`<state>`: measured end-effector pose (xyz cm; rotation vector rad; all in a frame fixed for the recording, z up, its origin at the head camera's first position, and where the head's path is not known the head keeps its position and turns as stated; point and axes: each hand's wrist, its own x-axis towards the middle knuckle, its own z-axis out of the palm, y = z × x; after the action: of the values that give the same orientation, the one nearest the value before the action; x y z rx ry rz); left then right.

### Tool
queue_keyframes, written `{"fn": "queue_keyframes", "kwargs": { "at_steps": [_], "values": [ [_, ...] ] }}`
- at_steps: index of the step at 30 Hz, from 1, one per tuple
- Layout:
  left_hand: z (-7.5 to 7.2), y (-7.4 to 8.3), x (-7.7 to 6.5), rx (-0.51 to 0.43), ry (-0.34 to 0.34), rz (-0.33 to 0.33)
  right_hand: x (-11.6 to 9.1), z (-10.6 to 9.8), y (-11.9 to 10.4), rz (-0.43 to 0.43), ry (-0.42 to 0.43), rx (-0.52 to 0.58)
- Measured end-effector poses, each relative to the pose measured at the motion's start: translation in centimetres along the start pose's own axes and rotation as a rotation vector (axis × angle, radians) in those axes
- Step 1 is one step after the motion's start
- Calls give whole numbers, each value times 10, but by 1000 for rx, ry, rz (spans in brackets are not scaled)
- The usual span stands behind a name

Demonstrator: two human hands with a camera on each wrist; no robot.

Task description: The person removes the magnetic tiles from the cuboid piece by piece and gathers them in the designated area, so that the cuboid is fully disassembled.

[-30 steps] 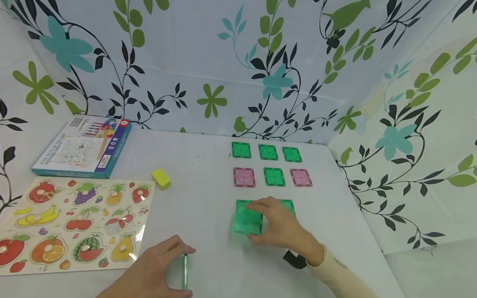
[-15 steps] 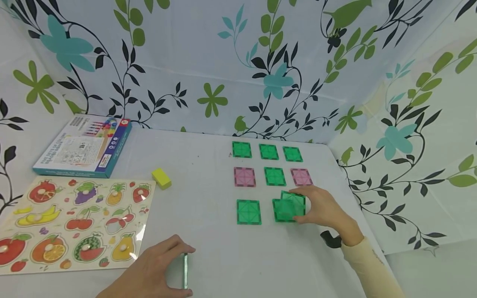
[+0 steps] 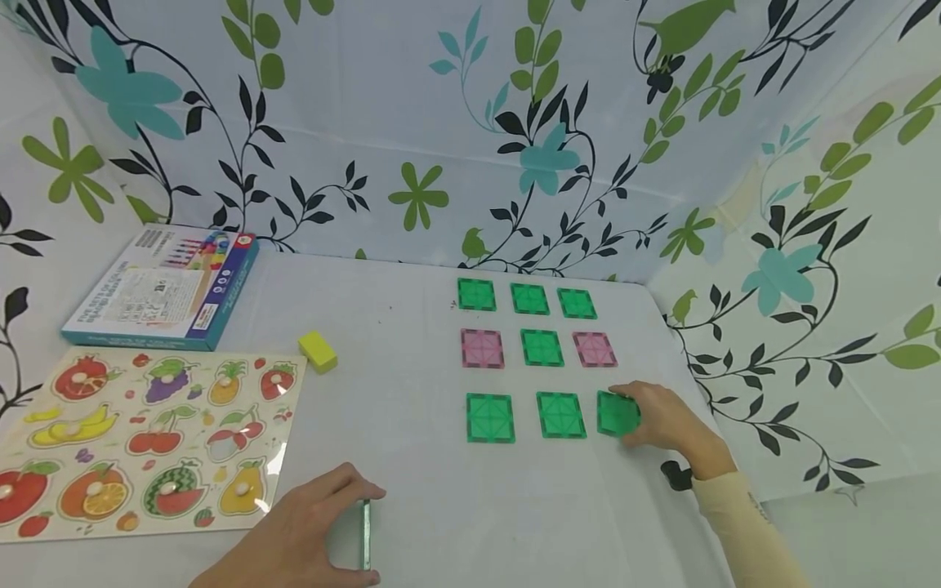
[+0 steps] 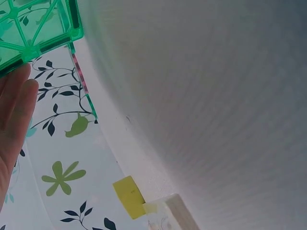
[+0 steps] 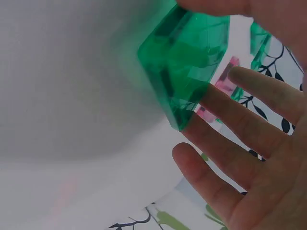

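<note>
My left hand (image 3: 297, 531) holds a translucent green magnetic tile (image 3: 366, 535) on edge between thumb and fingers, near the front of the table. That green tile (image 4: 41, 28) shows its braced square face in the left wrist view. At the right, my right hand (image 3: 669, 420) grips another green tile (image 3: 617, 414) between thumb and fingers, at the right end of the nearest row. In the right wrist view this tile (image 5: 184, 62) looks thick and tilted. Two green tiles, one left (image 3: 490, 418) and one middle (image 3: 561, 415), lie flat beside it.
Behind are a row with a pink tile (image 3: 482, 349), a green tile (image 3: 541, 348) and another pink tile (image 3: 595, 349), then a farther row of green tiles (image 3: 529, 300). Leftward lie a yellow block (image 3: 318, 353), a fruit puzzle board (image 3: 213, 408) and a flat box (image 3: 158, 286).
My right hand has moved right with its tile, past the left and middle tiles of the nearest row, which now lie uncovered. The left hand has stayed put.
</note>
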<state>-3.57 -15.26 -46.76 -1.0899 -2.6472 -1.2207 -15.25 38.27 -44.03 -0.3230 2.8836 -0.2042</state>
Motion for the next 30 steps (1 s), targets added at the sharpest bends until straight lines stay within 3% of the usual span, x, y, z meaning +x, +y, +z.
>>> {"fn": "queue_keyframes", "kwargs": {
  "at_steps": [11, 23, 30],
  "values": [
    [1, 0, 0, 25, 8, 8, -3, 5, 6, -25, -30, -30],
    [-1, 3, 0, 8, -27, -42, -3, 3, 2, -26, -71, -56],
    [0, 2, 0, 20, 1, -9, -5, 2, -2, -38, -26, -76]
  ]
}}
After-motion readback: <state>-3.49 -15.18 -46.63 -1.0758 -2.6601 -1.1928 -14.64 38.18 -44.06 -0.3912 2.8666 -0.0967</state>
